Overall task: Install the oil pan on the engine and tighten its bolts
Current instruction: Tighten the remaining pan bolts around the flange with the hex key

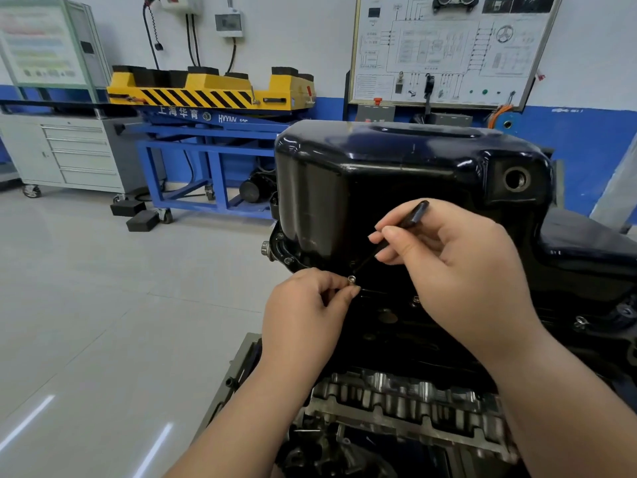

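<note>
A: Pan position?
B: Oil pan (pixel 396 174) sits on the engine (pixel 413 395). Left hand (pixel 306 312) pinches a bolt (pixel 351 279) at the pan's rim; right hand (pixel 458 270) pinches a thin black key (pixel 412 215).
A: Handling?
B: Bolt small, smooth, likely slippery. Hold it by the head.

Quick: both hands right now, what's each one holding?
Left hand: pinching a small bolt.
Right hand: gripping a thin black tool.
</note>
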